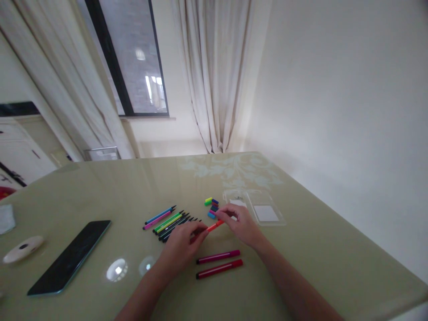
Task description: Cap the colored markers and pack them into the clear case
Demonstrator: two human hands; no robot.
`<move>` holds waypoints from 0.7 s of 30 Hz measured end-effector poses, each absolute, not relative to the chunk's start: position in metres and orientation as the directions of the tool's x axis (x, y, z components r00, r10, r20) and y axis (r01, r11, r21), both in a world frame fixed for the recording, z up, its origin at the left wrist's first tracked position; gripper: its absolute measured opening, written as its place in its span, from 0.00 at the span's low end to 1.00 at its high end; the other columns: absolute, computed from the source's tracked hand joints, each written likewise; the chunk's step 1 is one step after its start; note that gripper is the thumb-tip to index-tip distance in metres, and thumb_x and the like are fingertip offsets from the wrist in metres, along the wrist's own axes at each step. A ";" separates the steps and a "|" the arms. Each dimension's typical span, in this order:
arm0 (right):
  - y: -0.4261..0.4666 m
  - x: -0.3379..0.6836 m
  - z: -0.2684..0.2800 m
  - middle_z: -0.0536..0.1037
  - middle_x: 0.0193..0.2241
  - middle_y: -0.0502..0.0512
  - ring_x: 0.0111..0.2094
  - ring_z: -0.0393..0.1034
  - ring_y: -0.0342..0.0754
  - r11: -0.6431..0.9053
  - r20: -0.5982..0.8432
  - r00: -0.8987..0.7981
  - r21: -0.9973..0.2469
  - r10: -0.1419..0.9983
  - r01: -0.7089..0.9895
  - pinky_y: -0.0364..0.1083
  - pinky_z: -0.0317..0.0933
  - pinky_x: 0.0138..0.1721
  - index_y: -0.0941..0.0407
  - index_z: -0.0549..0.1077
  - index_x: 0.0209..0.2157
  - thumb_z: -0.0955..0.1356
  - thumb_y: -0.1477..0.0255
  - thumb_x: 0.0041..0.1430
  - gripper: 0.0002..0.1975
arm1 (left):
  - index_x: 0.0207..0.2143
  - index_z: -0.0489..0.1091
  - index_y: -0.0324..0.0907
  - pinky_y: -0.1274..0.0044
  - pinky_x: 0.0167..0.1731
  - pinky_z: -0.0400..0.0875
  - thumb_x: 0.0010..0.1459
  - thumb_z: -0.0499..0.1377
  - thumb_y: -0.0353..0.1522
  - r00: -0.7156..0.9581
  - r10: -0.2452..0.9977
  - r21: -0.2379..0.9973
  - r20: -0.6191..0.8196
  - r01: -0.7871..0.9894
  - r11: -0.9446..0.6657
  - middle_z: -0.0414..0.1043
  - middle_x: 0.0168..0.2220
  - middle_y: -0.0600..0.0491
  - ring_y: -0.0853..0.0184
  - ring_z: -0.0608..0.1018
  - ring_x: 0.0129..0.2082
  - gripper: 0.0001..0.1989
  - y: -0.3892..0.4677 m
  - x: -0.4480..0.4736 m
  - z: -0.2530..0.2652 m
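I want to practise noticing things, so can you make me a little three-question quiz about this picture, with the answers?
1. What colour is the marker held between the left hand and the right hand?
2. True or false: the clear plastic case lies to the right of the loose caps.
3. Which of these lies on the table?
A) scissors
B) a dark-screened device
C) a mug

Key: 1. Orange-red. 2. True. 3. B.

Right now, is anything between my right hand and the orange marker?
Nothing visible: your right hand grips one end of the orange marker, your left hand the other. The loose caps lie beyond the marker.
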State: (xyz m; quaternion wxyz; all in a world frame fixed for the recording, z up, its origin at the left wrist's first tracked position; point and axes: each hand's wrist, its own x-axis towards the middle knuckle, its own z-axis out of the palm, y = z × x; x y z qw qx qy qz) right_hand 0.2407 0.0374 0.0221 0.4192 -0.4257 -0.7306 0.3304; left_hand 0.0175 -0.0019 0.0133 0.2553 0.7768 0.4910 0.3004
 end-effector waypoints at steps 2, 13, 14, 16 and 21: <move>0.038 0.239 0.020 0.82 0.35 0.54 0.39 0.75 0.49 0.481 0.386 -0.289 -0.740 0.876 0.470 0.48 0.65 0.44 0.55 0.81 0.37 0.67 0.65 0.69 0.12 | 0.39 0.78 0.46 0.75 0.37 0.69 0.66 0.58 0.36 0.381 0.900 0.644 0.211 0.639 -0.421 0.80 0.36 0.52 0.63 0.78 0.35 0.09 -0.005 0.020 0.011; 0.039 0.231 0.001 0.78 0.47 0.57 0.50 0.69 0.53 0.489 0.365 -0.357 -0.387 0.860 0.782 0.51 0.60 0.53 0.54 0.80 0.42 0.66 0.72 0.70 0.08 | 0.37 0.79 0.45 0.73 0.43 0.69 0.67 0.56 0.38 0.380 0.908 0.601 0.178 0.689 -0.406 0.78 0.38 0.50 0.62 0.78 0.40 0.12 0.000 0.014 0.015; 0.039 0.230 0.001 0.78 0.46 0.57 0.49 0.69 0.53 0.480 0.360 -0.351 -0.381 0.864 0.791 0.51 0.60 0.52 0.54 0.79 0.41 0.68 0.73 0.68 0.07 | 0.37 0.78 0.44 0.72 0.42 0.70 0.68 0.54 0.37 0.298 0.934 0.586 0.198 0.727 -0.357 0.78 0.38 0.50 0.61 0.78 0.39 0.14 0.006 0.005 0.015; 0.039 0.230 0.002 0.78 0.45 0.57 0.48 0.69 0.53 0.456 0.348 -0.333 -0.374 0.876 0.808 0.51 0.60 0.52 0.55 0.78 0.39 0.69 0.74 0.66 0.03 | 0.41 0.76 0.43 0.70 0.45 0.70 0.69 0.51 0.37 0.088 0.964 0.526 0.250 0.824 -0.211 0.78 0.42 0.48 0.59 0.78 0.42 0.14 0.015 -0.017 0.013; 0.040 0.228 0.004 0.78 0.43 0.57 0.46 0.69 0.54 0.410 0.355 -0.284 -0.360 0.891 0.838 0.50 0.61 0.49 0.55 0.76 0.38 0.70 0.72 0.66 0.02 | 0.48 0.72 0.41 0.66 0.46 0.69 0.68 0.50 0.35 -0.198 0.948 0.210 0.249 0.967 0.147 0.77 0.44 0.45 0.53 0.76 0.46 0.14 0.023 -0.067 0.010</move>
